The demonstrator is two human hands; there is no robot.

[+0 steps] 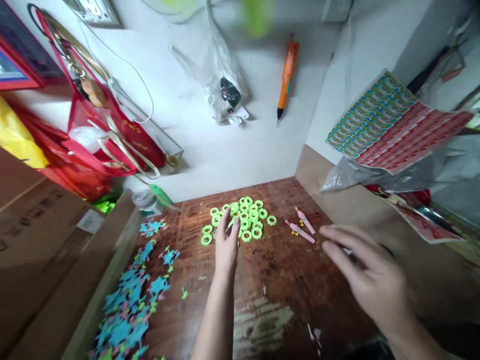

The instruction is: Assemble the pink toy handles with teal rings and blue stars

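My left hand (227,247) reaches over the near side of a pile of lime-green plastic rings (254,215), its fingers apart; whether a fingertip touches a ring is hard to tell. My right hand (369,272) is blurred at the right, thumb and forefinger stretched out with a gap between them. A small dark object (349,254) shows through that gap, too unclear to name. Just left of those fingertips, two pink wand-like plastic pieces (303,233) with yellow and red parts lie on the brown tabletop (270,280).
Blue star-shaped pieces (129,295) with pink and green bits cover the table's left side. Cardboard boxes (48,250) border the left, and a cardboard panel (318,172) the right. An orange electric screwdriver (288,75) hangs ahead; sticker sheets (397,125) hang at right.
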